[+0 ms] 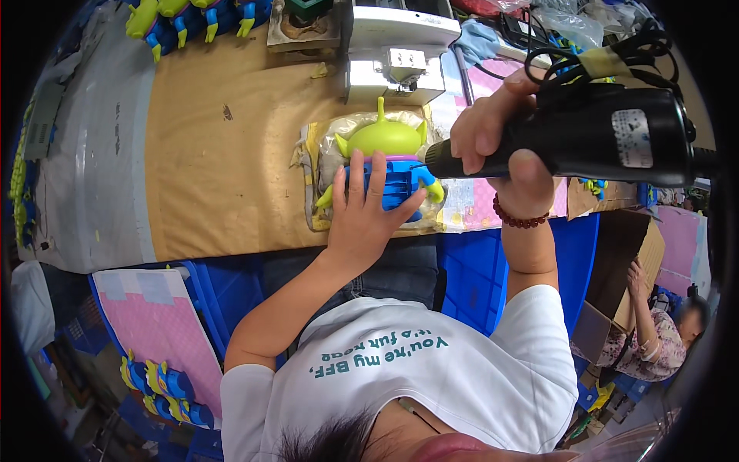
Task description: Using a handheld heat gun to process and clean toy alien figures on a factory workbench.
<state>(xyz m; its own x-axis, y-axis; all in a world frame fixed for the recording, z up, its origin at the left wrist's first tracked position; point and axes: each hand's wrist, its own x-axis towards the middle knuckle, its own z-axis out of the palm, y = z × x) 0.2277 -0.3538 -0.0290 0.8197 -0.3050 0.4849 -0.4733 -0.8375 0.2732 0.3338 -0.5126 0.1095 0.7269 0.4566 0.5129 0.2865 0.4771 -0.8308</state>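
A toy figure with a lime-green head, antenna and blue body lies on a padded, taped cushion at the near edge of the brown workbench. My left hand presses flat on the toy's blue body, fingers spread. My right hand grips a black electric screwdriver held sideways, its tip touching the toy's right side near the neck. A dark bead bracelet circles my right wrist.
A white machine stands just behind the toy. More green-and-blue toys lie at the bench's far left and in a bin at lower left. Blue crates sit under the bench. Another person sits by cardboard boxes at right.
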